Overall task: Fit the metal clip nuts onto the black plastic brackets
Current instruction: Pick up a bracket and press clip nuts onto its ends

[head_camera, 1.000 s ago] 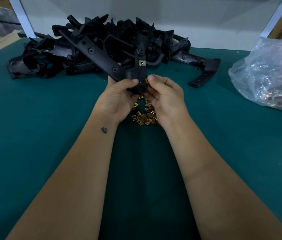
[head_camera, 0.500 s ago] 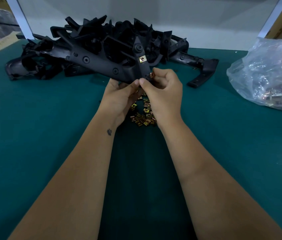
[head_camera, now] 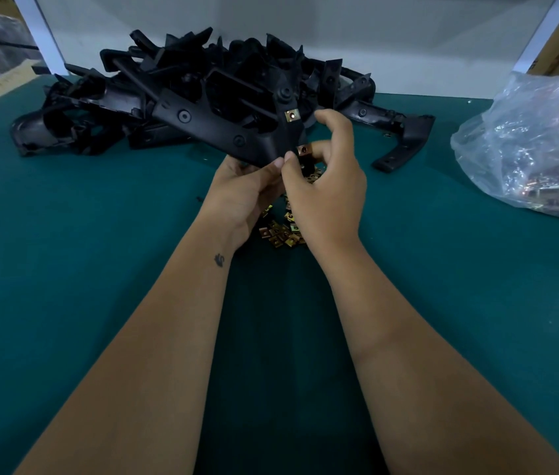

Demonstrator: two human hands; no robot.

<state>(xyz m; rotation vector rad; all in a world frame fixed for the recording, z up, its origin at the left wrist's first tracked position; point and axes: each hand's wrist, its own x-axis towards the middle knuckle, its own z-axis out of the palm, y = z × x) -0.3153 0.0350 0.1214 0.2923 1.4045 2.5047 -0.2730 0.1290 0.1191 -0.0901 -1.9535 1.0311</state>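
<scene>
I hold a long black plastic bracket [head_camera: 223, 130] above the green table, its near end gripped from below by my left hand [head_camera: 240, 193]. One brass clip nut [head_camera: 292, 115] sits fitted on the bracket's upright arm. My right hand [head_camera: 326, 186] pinches a second clip nut [head_camera: 304, 150] between thumb and forefinger, pressed against the bracket's lower tip. A small heap of loose clip nuts [head_camera: 283, 231] lies on the table under my hands, partly hidden by them.
A pile of black brackets [head_camera: 202, 70] fills the back of the green table [head_camera: 82, 252], with one bracket [head_camera: 405, 145] lying off to its right. A clear plastic bag of clip nuts [head_camera: 538, 149] rests at the right edge. A white wall stands behind.
The bracket has swung from upright to lying more level, pointing left. My right hand rose from under it and brought a clip nut to its lower tip.
</scene>
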